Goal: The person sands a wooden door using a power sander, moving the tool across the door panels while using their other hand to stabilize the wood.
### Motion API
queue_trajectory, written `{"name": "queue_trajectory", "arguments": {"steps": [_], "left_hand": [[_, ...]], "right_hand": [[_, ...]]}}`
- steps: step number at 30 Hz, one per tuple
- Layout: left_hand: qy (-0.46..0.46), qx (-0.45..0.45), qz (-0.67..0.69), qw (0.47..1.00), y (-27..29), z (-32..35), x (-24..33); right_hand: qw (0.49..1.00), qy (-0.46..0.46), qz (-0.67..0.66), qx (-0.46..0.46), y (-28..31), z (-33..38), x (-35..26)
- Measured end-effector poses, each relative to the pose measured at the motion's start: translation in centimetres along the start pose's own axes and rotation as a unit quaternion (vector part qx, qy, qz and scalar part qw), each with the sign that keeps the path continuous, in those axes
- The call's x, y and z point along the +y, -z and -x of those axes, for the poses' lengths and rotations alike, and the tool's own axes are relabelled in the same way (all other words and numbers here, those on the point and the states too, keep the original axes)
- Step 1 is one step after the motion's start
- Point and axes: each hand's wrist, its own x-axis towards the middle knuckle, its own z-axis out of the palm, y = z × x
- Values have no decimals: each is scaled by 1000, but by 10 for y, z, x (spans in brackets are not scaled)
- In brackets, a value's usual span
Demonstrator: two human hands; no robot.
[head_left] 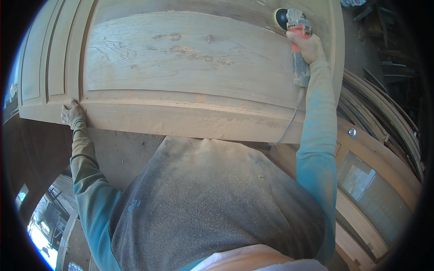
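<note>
A large wooden door panel point(194, 58) lies flat in front of me, with a raised frame around its wide middle field and narrower fields at the left. At its far right, my right hand point(312, 49) is closed around a red and grey angle grinder point(299, 34) with a round pad, tipped on edge against the wood. A thin cord point(294, 118) trails from the tool's near end over the panel's edge. My left hand point(72, 113) grips the near left edge of the panel, fingers on top; its thumb side is partly hidden.
Sawdust lies along the panel's near rail point(199, 106). At the right, a glazed wooden door point(361, 180) stands low beside a stack of curved-looking boards point(379, 108). More timber pieces point(393, 63) lie in the dark far right. A dusty grey apron point(212, 198) covers my front.
</note>
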Motion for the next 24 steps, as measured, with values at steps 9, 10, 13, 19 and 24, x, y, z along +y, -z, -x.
{"name": "queue_trajectory", "arguments": {"steps": [9,10,13,19,24], "left_hand": [[-8,13,-13,1000,-3,1,-2],[-14,22,-20,999,-1,7,5],[-13,10,-6,1000,1,3,5],[-6,14,-7,1000,-8,1,-7],[-5,-4,-2,1000,-8,4,-7]], "right_hand": [[997,63,11,-33,-13,8,2],[999,27,9,-31,-3,3,-2],[993,113,17,-28,-9,13,-5],[994,94,8,-55,-31,0,-42],[978,190,22,-87,-54,9,-61]]}}
